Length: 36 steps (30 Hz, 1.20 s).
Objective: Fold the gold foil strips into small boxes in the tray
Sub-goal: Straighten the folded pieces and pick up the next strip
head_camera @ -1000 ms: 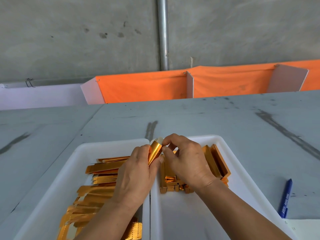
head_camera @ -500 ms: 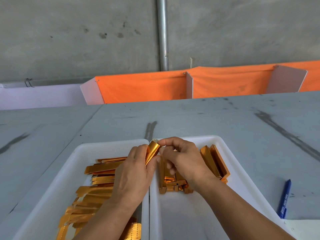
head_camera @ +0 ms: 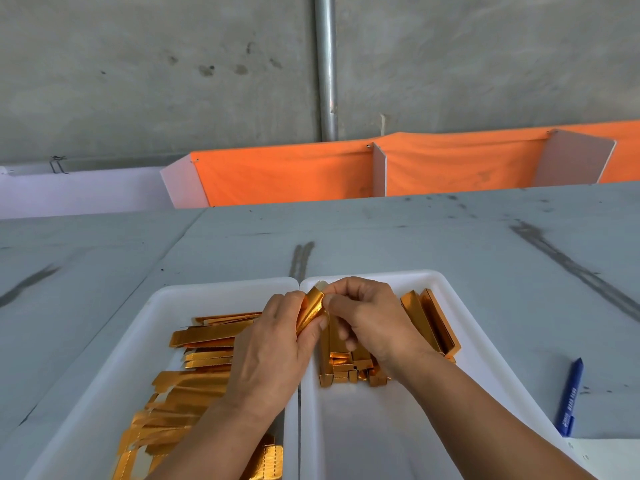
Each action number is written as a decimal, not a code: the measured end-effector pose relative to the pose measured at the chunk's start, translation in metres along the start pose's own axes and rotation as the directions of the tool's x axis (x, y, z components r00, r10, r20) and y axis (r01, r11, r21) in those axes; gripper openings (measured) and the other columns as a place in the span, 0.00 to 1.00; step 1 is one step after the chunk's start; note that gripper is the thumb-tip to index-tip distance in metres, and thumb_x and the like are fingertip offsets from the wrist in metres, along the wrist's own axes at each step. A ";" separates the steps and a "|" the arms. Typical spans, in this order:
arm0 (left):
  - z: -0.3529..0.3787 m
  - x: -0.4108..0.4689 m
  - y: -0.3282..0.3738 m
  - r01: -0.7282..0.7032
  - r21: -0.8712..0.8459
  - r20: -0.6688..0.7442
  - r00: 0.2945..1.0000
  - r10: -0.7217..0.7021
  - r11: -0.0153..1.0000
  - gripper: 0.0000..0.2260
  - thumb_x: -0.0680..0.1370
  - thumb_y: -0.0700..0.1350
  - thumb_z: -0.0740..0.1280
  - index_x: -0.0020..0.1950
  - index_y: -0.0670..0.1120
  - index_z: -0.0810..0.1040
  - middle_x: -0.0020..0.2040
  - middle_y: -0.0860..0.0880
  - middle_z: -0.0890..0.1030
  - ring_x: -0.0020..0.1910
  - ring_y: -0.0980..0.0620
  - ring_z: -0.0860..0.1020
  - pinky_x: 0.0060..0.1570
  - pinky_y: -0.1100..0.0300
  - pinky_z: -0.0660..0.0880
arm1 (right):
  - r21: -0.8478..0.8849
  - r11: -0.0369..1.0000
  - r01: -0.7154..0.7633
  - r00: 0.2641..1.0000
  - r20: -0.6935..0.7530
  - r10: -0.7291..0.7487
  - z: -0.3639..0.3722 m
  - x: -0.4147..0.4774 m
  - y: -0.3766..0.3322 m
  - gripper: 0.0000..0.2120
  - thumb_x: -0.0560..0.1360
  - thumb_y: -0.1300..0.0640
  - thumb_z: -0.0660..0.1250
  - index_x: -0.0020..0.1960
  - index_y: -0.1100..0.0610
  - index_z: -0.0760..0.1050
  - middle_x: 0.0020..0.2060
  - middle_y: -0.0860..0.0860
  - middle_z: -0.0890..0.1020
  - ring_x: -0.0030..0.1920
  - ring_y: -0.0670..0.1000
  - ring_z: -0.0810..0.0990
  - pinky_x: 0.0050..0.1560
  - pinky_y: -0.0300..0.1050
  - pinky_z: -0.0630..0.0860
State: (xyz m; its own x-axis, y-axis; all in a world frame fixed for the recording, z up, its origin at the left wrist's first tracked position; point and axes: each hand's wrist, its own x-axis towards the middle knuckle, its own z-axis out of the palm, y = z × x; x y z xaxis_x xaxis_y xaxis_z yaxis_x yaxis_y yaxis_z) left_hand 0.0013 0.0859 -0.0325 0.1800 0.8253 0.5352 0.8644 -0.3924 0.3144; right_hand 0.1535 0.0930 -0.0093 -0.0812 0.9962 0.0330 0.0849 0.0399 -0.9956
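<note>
Both hands hold one gold foil strip point(head_camera: 310, 311) above the seam between two white trays. My left hand point(head_camera: 273, 344) grips its lower part from the left. My right hand point(head_camera: 367, 317) pinches its upper end between thumb and forefinger. The left tray point(head_camera: 166, 306) holds a heap of flat gold strips point(head_camera: 194, 372). The right tray point(head_camera: 450, 296) holds several folded gold boxes point(head_camera: 429, 320), some lying behind my right hand and partly hidden by it.
A blue pen point(head_camera: 569, 396) lies on the grey table to the right of the right tray, next to a white sheet point(head_camera: 609, 459). Orange cloth dividers point(head_camera: 287, 174) stand along the table's far edge, before a concrete wall with a metal pipe point(head_camera: 325, 64).
My right hand's fingers have shifted up to the strip's top end, and both hands have drifted slightly away from me. The trays have not moved.
</note>
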 end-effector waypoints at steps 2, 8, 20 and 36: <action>0.000 0.000 0.000 0.009 -0.019 0.003 1.000 -0.009 1.000 0.19 0.75 0.63 0.54 0.57 0.52 0.70 0.43 0.57 0.71 0.37 0.57 0.73 0.33 0.67 0.69 | -0.022 1.000 0.021 1.000 -0.014 -0.021 -0.001 0.000 0.000 0.07 0.80 0.58 0.65 0.47 0.54 0.82 0.24 0.48 0.76 0.24 0.44 0.73 0.28 0.37 0.73; 0.000 0.000 0.000 0.012 -0.044 0.017 1.000 -0.011 0.999 0.21 0.75 0.65 0.53 0.59 0.53 0.70 0.45 0.57 0.71 0.38 0.57 0.73 0.33 0.72 0.63 | -0.077 0.990 0.120 0.986 -0.105 -0.128 0.000 0.001 0.001 0.08 0.81 0.58 0.63 0.51 0.48 0.78 0.26 0.48 0.76 0.27 0.45 0.75 0.31 0.41 0.77; -0.001 0.000 -0.001 -0.006 -0.038 0.030 1.000 0.007 0.999 0.23 0.74 0.65 0.52 0.59 0.53 0.71 0.44 0.58 0.70 0.37 0.58 0.72 0.32 0.72 0.64 | -0.177 0.971 0.161 0.978 -0.102 -0.181 0.002 -0.003 0.001 0.10 0.81 0.54 0.63 0.52 0.38 0.77 0.32 0.46 0.77 0.28 0.46 0.73 0.31 0.38 0.75; -0.001 0.001 0.000 -0.060 0.047 0.096 0.994 0.055 0.997 0.29 0.72 0.68 0.45 0.65 0.55 0.67 0.48 0.58 0.68 0.42 0.57 0.72 0.34 0.73 0.63 | -0.192 0.970 0.148 0.972 -0.155 -0.179 -0.002 0.001 -0.003 0.11 0.79 0.57 0.67 0.43 0.42 0.80 0.35 0.42 0.79 0.32 0.43 0.77 0.37 0.41 0.79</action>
State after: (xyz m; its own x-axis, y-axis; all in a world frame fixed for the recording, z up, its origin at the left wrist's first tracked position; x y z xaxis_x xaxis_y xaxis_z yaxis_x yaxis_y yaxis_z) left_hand 0.0013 0.0863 -0.0309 0.2718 0.8375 0.4740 0.8733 -0.4216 0.2442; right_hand 0.1556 0.0941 -0.0063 0.0602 0.9728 0.2237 0.2612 0.2009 -0.9441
